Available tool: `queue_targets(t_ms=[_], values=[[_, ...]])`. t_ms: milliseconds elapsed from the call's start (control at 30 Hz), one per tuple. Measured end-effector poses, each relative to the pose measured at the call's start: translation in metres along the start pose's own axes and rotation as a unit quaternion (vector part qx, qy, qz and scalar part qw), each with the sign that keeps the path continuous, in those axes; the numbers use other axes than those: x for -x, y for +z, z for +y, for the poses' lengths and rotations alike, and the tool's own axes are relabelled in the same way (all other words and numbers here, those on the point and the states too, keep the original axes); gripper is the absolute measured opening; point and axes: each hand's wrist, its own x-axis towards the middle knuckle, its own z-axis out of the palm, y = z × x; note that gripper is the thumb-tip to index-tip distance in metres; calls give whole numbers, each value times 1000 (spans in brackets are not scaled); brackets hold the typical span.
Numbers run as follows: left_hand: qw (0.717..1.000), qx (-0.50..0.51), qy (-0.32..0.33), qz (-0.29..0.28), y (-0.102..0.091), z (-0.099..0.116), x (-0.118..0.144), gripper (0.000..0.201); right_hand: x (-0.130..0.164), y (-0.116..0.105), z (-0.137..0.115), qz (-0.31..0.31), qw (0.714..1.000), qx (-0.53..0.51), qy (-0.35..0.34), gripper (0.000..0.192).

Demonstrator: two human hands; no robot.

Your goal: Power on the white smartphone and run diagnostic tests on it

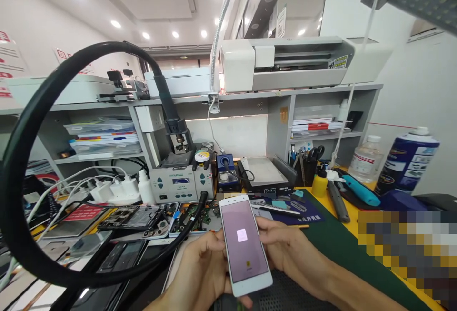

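Note:
A white smartphone [246, 249] is held up in front of me, tilted a little, its screen lit in a pinkish tone with a pale square icon and a small yellow mark below it. My left hand [202, 265] grips its left edge, thumb at the side and fingers curled beneath. On the opposite edge, my right hand [285, 249] holds the phone between thumb and fingers. The fingers behind the phone are mostly hidden. Below lies a dark perforated mat [289, 292], with a green mat [332, 249] to the right.
A hot air station [183, 185] stands behind the phone, and its thick black hose [12, 168] loops across the left. Several phones and opened devices [132, 218] crowd the left bench. A spray can [407, 161], a clear bottle [366, 158] and a yellow bottle [319, 182] stand at right.

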Motion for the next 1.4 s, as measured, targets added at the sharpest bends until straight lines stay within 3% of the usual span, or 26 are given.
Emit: queue_targets(t_ms=[133, 333, 467, 533, 567, 667, 900, 1067, 1400], values=[[999, -23, 6, 40, 4, 0, 1, 44, 0, 0, 3, 18, 1000, 20, -3, 45], [999, -11, 12, 29, 2, 0, 3, 43, -1, 3, 3, 21, 999, 24, -11, 45], [998, -17, 47, 39, -2, 13, 3, 42, -3, -13, -5, 108, 991, 65, -54, 39], [994, -25, 84, 71, -5, 22, 5, 39, -4, -27, -14, 185, 959, 191, -99, 36], [991, -26, 99, 83, -6, 26, 6, 37, -3, -34, -20, 223, 925, 285, -111, 39], [984, -28, 140, 106, -9, 39, 9, 34, -1, -50, -35, 260, 882, 379, -103, 30], [979, -24, 173, 106, -9, 53, 14, 39, 3, -58, -38, 186, 815, 549, 3, 17], [972, -28, 199, 120, -10, 58, 15, 42, 9, -73, -40, 147, 771, 615, 72, 20], [963, -11, 197, 185, -6, 62, 18, 44, 14, -78, -44, 159, 726, 664, 79, 18]])
